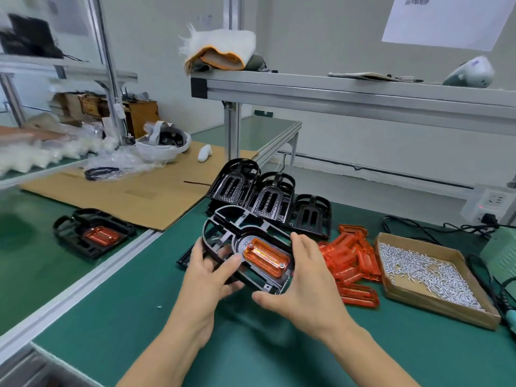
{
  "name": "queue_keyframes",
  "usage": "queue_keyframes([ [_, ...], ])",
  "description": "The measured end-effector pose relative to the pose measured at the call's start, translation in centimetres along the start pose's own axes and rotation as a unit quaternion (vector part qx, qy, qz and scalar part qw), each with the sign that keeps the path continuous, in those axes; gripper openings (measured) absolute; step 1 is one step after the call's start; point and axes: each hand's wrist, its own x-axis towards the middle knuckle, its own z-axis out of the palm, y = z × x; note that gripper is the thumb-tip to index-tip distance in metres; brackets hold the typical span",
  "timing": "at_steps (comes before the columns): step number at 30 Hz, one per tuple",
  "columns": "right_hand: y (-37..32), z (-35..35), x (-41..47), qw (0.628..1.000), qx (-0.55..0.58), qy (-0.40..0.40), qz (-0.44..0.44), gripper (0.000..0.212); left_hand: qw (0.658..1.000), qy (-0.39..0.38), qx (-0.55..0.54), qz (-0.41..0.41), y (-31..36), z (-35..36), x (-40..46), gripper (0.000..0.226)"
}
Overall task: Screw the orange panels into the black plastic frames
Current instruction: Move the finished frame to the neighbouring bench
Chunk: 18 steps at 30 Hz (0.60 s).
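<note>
Black plastic frame (223,219) w/ a translucent orange rectangular panel (265,258) seated in its centre is up off the green bench mat (251,344), tilted, held between both our hands. Our left hand (208,270) grips the frame's left rim, fingers curled thru an opening, thumb on top near the panel. Our right hand (304,286) cups the right edge, fingers curled round the rim, thumb under the near corner. Behind it, a stack of bare black frames (268,196); just right, a pile of loose orange panels (351,261), then a shallow cardboard tray of small silver screws (432,270) near the bench's right edge. One finished frame w/ orange panel (93,233) lies well apart on the left bench, across the aluminium rail (83,280). Open mat in front of us; one stray screw (159,306) there.
</note>
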Motion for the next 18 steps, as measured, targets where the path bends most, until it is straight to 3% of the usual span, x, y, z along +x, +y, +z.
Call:
queue_keyframes([
  [7,-4.4,4.4,3.0,0.998,0.018,-0.065,-0.015,0.126,0.994,0.105,-0.041,-0.001,1.3,-4.8,2.4,0.038],
  [9,-5.3,5.4,4.0,0.993,0.071,-0.095,-0.006,0.111,0.990,0.133,-0.041,-0.008,1.7,-6.7,2.8,0.037],
  [13,-6.7,7.4,6.1,0.987,0.130,-0.098,-0.003,0.052,0.985,0.170,-0.032,-0.008,2.5,-10.1,3.6,0.040],
  [18,-9.3,9.6,7.8,0.980,0.177,-0.092,0.000,0.040,0.978,0.206,-0.009,0.000,3.8,-13.3,4.4,0.036],
])
